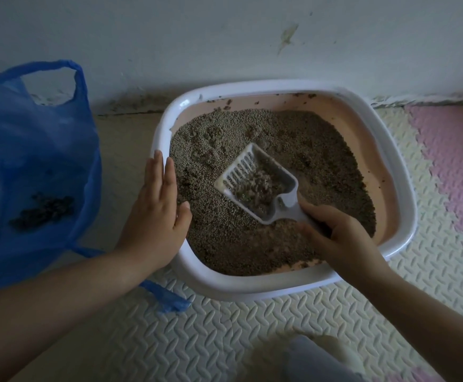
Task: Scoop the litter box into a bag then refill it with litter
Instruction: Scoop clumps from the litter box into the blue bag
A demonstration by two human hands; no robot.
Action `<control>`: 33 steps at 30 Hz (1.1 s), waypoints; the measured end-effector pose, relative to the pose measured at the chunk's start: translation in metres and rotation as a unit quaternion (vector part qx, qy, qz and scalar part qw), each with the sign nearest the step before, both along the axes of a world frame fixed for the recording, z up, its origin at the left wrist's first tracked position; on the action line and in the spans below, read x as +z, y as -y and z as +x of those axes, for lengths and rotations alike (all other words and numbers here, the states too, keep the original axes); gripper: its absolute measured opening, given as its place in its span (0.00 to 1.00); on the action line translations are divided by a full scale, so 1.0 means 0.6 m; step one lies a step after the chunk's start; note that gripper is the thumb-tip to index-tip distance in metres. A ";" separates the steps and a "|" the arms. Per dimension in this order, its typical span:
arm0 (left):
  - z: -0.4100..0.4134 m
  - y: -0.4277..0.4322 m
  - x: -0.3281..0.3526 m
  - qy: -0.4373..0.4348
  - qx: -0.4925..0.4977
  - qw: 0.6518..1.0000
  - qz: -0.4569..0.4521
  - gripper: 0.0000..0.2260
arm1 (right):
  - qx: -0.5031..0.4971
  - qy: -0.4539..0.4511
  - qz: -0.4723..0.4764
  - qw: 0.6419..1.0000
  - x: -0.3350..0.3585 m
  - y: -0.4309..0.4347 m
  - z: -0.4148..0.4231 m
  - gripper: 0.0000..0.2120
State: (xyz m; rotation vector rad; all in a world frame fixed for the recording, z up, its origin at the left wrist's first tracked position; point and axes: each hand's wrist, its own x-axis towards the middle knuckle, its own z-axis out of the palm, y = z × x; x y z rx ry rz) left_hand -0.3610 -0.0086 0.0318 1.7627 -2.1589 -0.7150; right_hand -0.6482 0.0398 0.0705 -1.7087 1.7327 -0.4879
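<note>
Litter box point(252, 288) at centre holds grey litter point(321, 150); blue bag point(32, 150) at nine o'clock holds dark clumps point(43, 210). My right hand point(343, 238) grips the loaded scoop point(238, 172); my left hand point(153, 216) lies flat on the box's rim.

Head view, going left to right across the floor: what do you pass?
Blue bag → left hand → scoop → right hand → pink mat strip.

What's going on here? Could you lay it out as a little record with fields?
Litter box: white rim, pink inside, filled with litter
Scoop: white, in the box, holding clumps
Right hand: grips the scoop handle
Left hand: flat on the box rim, fingers straight
Bag: blue, open, left of the box, dark lumps inside
</note>
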 end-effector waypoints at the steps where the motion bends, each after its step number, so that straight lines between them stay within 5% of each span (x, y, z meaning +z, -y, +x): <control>1: -0.001 0.000 0.002 0.001 0.000 1.000 0.002 0.30 | 0.001 0.001 0.004 1.000 0.001 0.000 0.000 0.13; 16: 0.002 0.002 0.021 0.004 -0.011 0.999 0.047 0.31 | -0.014 -0.036 0.039 0.999 0.006 0.016 0.006 0.14; 24: 0.128 0.019 0.088 0.112 -0.037 0.992 -0.032 0.31 | 0.087 -0.020 0.037 0.995 0.044 0.093 0.098 0.14; 27: 0.216 0.018 0.130 0.194 -0.038 0.971 -0.133 0.27 | 0.138 -0.003 0.039 0.990 0.063 0.126 0.162 0.13; 33: 0.344 -0.018 0.159 0.325 0.017 0.933 -0.153 0.25 | 0.278 -0.080 0.036 0.957 0.084 0.180 0.299 0.12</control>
